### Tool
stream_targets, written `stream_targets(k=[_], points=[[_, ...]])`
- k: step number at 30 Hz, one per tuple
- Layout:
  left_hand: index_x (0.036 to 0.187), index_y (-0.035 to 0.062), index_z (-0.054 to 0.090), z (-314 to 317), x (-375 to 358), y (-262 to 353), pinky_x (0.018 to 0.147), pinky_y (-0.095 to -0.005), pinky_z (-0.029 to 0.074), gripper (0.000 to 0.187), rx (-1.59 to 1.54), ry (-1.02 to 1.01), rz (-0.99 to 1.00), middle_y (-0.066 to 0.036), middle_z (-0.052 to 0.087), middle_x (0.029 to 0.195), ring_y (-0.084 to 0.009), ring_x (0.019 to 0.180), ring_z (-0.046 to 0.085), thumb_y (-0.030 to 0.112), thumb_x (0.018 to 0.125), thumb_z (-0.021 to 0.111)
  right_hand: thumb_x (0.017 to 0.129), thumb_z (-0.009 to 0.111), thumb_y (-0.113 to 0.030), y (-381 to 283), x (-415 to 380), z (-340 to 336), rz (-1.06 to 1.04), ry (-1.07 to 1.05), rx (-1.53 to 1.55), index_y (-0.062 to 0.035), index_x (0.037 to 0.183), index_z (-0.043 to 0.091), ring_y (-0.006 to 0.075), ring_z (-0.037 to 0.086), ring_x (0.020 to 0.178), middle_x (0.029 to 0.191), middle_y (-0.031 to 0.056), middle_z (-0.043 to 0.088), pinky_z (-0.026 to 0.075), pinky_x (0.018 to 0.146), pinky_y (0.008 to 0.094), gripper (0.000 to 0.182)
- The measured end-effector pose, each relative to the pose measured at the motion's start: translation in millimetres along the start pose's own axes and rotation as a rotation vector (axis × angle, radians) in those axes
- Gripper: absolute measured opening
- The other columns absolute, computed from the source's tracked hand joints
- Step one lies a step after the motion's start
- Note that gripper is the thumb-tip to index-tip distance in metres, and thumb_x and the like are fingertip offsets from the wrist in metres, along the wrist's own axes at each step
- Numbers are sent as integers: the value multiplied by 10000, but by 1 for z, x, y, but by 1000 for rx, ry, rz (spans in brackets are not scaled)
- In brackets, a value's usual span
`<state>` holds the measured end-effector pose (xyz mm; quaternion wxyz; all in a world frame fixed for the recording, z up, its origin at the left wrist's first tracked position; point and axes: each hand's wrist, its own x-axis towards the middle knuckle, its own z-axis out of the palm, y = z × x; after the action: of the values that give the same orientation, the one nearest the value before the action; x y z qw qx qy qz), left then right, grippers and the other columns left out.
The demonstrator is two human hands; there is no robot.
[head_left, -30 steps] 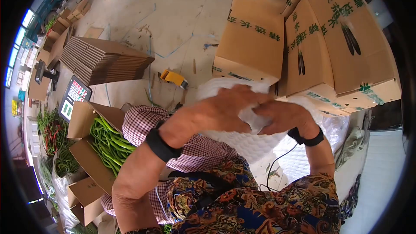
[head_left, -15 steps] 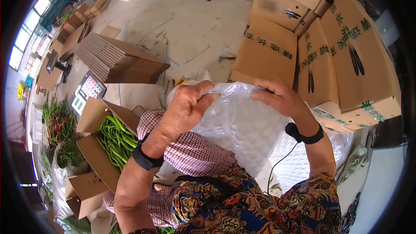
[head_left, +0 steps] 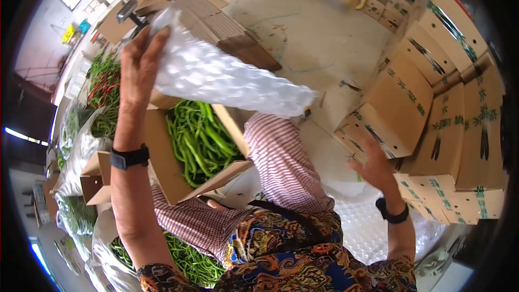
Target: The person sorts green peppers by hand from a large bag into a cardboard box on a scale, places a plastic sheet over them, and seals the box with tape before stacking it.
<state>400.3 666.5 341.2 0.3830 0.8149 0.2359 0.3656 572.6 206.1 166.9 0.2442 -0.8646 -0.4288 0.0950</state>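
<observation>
My left hand (head_left: 141, 67) is raised at the upper left, its fingers pinching one end of a sheet of bubble wrap (head_left: 221, 75). The sheet stretches out to the right above an open cardboard box (head_left: 157, 148) of long green peppers (head_left: 203, 140). My right hand (head_left: 374, 165) is off the sheet, over at the right near the printed cartons, with its fingers apart and slightly blurred. More bubble wrap (head_left: 367, 221) lies below my right hand, beside my lap.
Printed cartons (head_left: 400, 97) are stacked at the right. Flattened cardboard (head_left: 221, 24) stands beyond the box. Bags of green and red peppers (head_left: 102, 84) line the left side. Loose green peppers (head_left: 192, 259) lie below my leg.
My left hand has swung up and left, carrying the bubble wrap over the pepper box. My right hand has let go of the sheet. The view has turned left.
</observation>
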Motion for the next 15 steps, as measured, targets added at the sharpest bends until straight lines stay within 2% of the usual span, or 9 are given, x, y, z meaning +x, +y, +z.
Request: stream_targets(k=[4, 6, 7, 8, 10, 11, 12, 14, 15], points=[[1256, -89, 558, 11, -11, 52, 872, -283, 482, 557, -147, -70, 58, -155, 674, 1076, -178, 969, 624, 308, 893, 702, 632, 885, -346, -169, 114, -52, -346, 260, 269, 2, 1452, 352, 394, 433, 1321, 1392, 274, 466, 364, 1092, 461, 1038], [1237, -49, 584, 15, -26, 74, 898, -283, 466, 534, -153, -39, 158, -92, 681, 1057, -162, 949, 614, 373, 916, 650, 795, 782, -374, -224, 159, -39, -252, 28, 648, 53, 1422, 355, 328, 565, 1191, 1321, 278, 531, 472, 983, 389, 870], [1151, -76, 582, 12, -21, 70, 843, -280, 446, 417, -484, -134, 272, -81, 640, 1015, -130, 948, 551, 288, 959, 649, 835, 745, -368, -239, 179, -24, -263, -14, 814, 64, 1393, 385, 293, 564, 1195, 1319, 249, 543, 473, 979, 365, 792], [1151, -76, 582, 4, -23, 62, 843, -280, 446, 417, -474, -116, 265, -81, 640, 1015, -130, 948, 551, 288, 959, 649, 876, 707, -362, -246, 193, -9, -268, -58, 979, 76, 1365, 415, 258, 563, 1198, 1317, 219, 554, 474, 974, 341, 719], [1338, -46, 486, -17, -33, 34, 960, -358, 446, 641, -254, 314, 379, -216, 603, 1231, -236, 1135, 569, 331, 874, 716, 894, 688, -354, -260, 208, 8, -235, -39, 1125, 72, 1329, 453, 234, 573, 1172, 1290, 179, 575, 478, 964, 330, 653], [1391, -19, 417, -31, -42, 21, 1039, -419, 383, 738, -177, 405, 224, -242, 507, 1358, -271, 1269, 476, 364, 847, 735, 911, 669, -346, -266, 214, 17, -184, 6, 1270, 68, 1294, 492, 209, 582, 1147, 1263, 140, 595, 482, 955, 319, 591], [1413, -47, 374, -44, -59, 12, 1075, -434, 352, 829, -297, 266, 84, -243, 466, 1402, -289, 1323, 423, 412, 830, 742, 911, 669, -346, -266, 222, 27, -183, -12, 1278, 68, 1294, 492, 209, 582, 1147, 1263, 140, 595, 482, 955, 319, 591], [1445, -83, 300, -38, -90, -41, 1101, -416, 328, 911, -439, 300, -207, -228, 411, 1442, -301, 1339, 393, 436, 834, 734, 930, 643, -304, -263, 237, 45, -49, -202, 1701, 36, 1284, 527, 184, 586, 1102, 1219, 103, 613, 485, 940, 300, 504], [1458, -99, 251, -33, -103, -56, 1113, -411, 313, 959, -569, 177, -288, -234, 387, 1455, -305, 1350, 374, 453, 836, 728, 949, 616, -287, -270, 234, 47, -86, -279, 1618, 18, 1329, 508, 178, 581, 1087, 1236, 106, 604, 489, 930, 296, 499]])
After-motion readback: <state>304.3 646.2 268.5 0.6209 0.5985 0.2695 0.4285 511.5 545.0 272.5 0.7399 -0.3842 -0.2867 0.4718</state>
